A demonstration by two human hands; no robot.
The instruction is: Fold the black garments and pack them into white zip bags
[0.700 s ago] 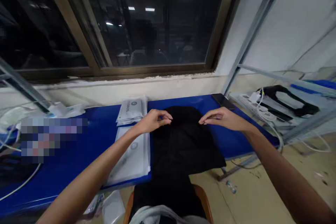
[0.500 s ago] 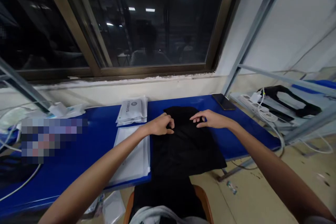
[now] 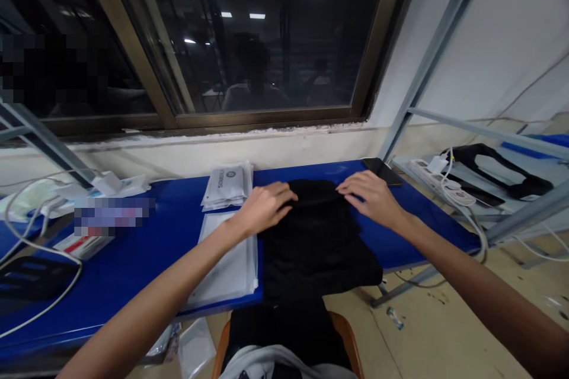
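A black cloth garment (image 3: 322,254) lies spread on the blue table, its near edge hanging toward my lap; its exact kind is hard to make out. My left hand (image 3: 267,208) pinches the far left side of the cloth, fingers bent and thumb below. At the far right corner, my right hand (image 3: 371,195) grips the edge between thumb and fingertips. Between the two hands the far end looks slightly raised or folded. Left of the garment lie flat clear zip bags (image 3: 226,266), close to my left forearm, and behind them a stack of filled printed bags (image 3: 227,185).
A dark phone (image 3: 383,170) rests at the table's back right. White cables and a power strip (image 3: 440,180) sit on the right-hand rack, beside a black item. More cables, a box (image 3: 84,243) and a black object occupy the blue table (image 3: 146,260) at left. A window stands behind.
My hands have moved apart from above the garment and closed on its far end. The cloth's far part now looks lifted or folded. The view has shifted slightly.
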